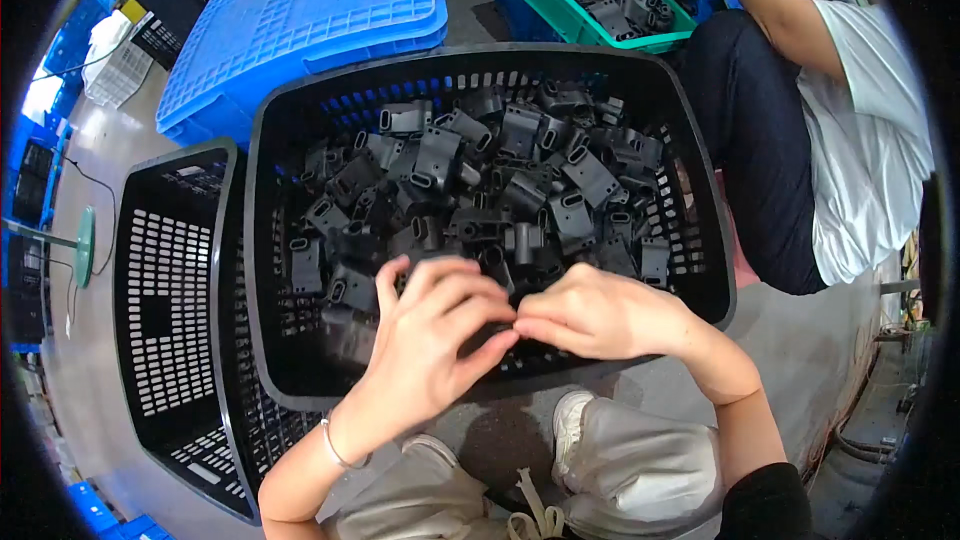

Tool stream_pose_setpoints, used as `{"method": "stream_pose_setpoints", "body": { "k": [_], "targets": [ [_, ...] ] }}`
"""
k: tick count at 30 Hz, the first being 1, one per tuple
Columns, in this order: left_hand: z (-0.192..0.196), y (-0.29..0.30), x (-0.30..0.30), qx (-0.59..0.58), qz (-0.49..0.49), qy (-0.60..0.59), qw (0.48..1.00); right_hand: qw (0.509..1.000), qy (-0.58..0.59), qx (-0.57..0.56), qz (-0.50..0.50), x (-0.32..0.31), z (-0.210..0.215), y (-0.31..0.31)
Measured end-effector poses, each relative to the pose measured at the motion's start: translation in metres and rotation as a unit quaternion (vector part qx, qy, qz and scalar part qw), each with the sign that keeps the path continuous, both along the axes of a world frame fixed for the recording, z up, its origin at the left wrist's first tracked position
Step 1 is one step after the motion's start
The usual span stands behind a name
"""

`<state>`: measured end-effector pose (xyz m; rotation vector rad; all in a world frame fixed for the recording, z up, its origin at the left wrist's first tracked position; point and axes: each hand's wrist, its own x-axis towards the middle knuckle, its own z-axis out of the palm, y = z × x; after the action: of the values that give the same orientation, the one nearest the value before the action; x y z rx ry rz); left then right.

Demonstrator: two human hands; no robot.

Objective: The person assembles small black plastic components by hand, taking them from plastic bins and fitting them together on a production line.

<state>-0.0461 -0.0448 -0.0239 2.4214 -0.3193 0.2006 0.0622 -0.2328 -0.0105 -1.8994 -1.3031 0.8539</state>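
Note:
My left hand (pixel 430 330) and my right hand (pixel 600 315) meet over the near side of a black plastic basket (pixel 490 58). The left fingers are bent, with thumb and fingertips drawn in at the right hand's fingertips; one finger is raised apart. My right hand is closed in a pinch, thumb against curled fingers. Whatever lies between the fingertips is small or hidden, and I cannot make it out. Beneath and beyond both hands, the basket holds a heap of black moulded plastic parts (pixel 437 155), blocky with oval openings, lying in all directions.
Left of the basket stands another slotted black basket (pixel 172 310). Behind is a blue crate (pixel 310 0) with a ribbed surface. At the back right, a green crate (pixel 640 42) holds similar black parts. A person (pixel 860 140) in a white top sits close on the right.

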Motion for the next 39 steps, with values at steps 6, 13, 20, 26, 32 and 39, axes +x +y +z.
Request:
{"method": "stream_pose_setpoints", "body": {
  "k": [6,13,20,26,32,39],
  "targets": [
    [0.000,0.007,0.003,0.041,-0.027,0.001,0.999,0.992,0.092,0.040,0.077,0.018,-0.003,0.004],
    [0.031,0.011,-0.043,0.056,-0.169,0.084,0.980,0.967,-0.152,0.070,-0.192,0.096,0.017,-0.005],
    [0.036,-0.043,-0.091,0.179,-0.184,0.196,0.946,0.764,-0.472,-0.059,-0.436,0.285,-0.021,0.003],
    [0.065,-0.041,-0.090,0.130,-0.133,0.180,0.966,0.778,-0.534,-0.214,-0.250,0.305,-0.009,0.015],
    [0.102,-0.037,-0.067,0.136,-0.101,0.208,0.963,0.730,-0.608,-0.212,-0.228,0.297,0.014,0.013],
    [0.169,0.032,-0.006,0.014,0.207,-0.012,0.978,0.944,-0.219,0.122,-0.217,0.147,0.130,0.075]
  ]
}}
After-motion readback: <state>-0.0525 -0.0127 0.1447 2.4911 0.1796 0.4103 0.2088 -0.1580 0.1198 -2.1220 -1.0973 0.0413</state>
